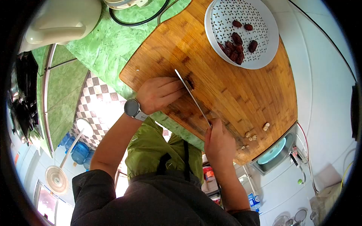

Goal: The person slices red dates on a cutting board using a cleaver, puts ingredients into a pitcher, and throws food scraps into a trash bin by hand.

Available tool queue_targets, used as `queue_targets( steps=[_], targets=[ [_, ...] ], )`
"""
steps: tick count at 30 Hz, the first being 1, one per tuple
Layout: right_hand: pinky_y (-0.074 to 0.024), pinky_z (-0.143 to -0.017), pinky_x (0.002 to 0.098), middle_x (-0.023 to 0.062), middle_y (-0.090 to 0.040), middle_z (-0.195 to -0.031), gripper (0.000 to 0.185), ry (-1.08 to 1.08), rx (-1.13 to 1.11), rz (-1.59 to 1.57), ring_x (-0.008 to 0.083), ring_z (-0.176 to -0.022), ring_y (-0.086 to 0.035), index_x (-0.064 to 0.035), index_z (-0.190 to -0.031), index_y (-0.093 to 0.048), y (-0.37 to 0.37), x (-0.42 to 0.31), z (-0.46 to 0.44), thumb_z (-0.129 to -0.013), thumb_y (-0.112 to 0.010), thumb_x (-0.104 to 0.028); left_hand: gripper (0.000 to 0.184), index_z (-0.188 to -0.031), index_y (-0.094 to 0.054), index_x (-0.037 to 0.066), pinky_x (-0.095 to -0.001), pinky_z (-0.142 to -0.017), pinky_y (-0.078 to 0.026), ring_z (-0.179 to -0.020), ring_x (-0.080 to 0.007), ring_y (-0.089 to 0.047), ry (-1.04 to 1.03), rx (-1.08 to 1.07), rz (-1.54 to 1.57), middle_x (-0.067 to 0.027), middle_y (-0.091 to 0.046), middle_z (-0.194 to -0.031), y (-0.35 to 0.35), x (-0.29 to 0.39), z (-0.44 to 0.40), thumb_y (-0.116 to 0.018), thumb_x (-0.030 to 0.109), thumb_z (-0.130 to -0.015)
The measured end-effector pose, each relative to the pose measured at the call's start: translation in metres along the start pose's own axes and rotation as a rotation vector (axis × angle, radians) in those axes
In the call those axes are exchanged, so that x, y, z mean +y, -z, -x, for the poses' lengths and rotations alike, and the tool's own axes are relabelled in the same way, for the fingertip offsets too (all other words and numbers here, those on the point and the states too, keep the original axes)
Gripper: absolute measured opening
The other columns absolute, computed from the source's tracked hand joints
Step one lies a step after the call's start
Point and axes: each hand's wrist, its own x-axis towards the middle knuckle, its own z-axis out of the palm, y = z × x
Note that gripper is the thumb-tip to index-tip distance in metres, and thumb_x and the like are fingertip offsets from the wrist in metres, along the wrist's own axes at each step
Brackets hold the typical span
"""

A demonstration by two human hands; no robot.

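Note:
My right hand point(220, 141) is closed round the handle of a knife point(193, 97), whose blade points up and left over the wooden cutting board point(241, 98). Close against the blade, my left hand point(160, 93) rests on the board with its fingers pressed together. A dark piece point(190, 83), apparently of a date, lies at the blade beside those fingertips; whether the fingers pinch something is hidden. At the board's far side stands a white perforated basket point(266, 37) holding several dark red dates point(237, 38).
Small pale pieces point(266, 126) lie near the board's right corner. Beyond them is a sink point(260, 165) with a turquoise basin point(272, 151). A cream appliance point(64, 20) and a black cable point(137, 24) are at the upper left on the green counter point(109, 45).

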Motion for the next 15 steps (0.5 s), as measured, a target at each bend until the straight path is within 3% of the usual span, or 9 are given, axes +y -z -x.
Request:
queue_targets(
  steps=[6,12,15],
  targets=[
    [-0.0563,-0.063,0.0576,0.023,-0.071,-0.098,0.022,-0.004,-0.035,0.01,0.0474,-0.076,-0.07,-0.0062,-0.114,-0.052,0.001,0.001,-0.001,-0.097,-0.061,-0.017,0.043,-0.118,-0.072,0.0,-0.0401,-0.081,-0.062,-0.104,-0.0316,-0.071,0.002,0.042,0.014,-0.0152,-0.07,-0.12,-0.001,0.001,-0.001,-0.064,0.01,-0.077],
    [-0.0548,-0.059,0.0597,0.0262,-0.07,-0.082,0.021,0.009,-0.055,0.047,0.0485,-0.07,-0.069,-0.006,-0.114,-0.052,-0.002,0.003,-0.016,-0.102,-0.059,-0.021,0.042,-0.117,-0.072,0.001,-0.0415,-0.084,-0.061,-0.105,-0.0326,-0.07,0.022,0.006,-0.007,-0.0148,-0.07,-0.121,-0.004,0.002,0.003,-0.064,0.01,-0.077],
    [-0.0541,-0.059,0.0601,0.0266,-0.068,-0.074,0.022,0.027,-0.024,0.017,0.0488,-0.069,-0.069,-0.0052,-0.112,-0.051,-0.007,0.01,-0.023,-0.105,-0.058,-0.025,0.037,-0.11,-0.076,0.004,-0.0436,-0.086,-0.062,-0.104,-0.0326,-0.072,0.049,0.027,0.004,-0.0125,-0.073,-0.114,-0.005,0.002,0.004,-0.065,0.011,-0.075]
  ],
)
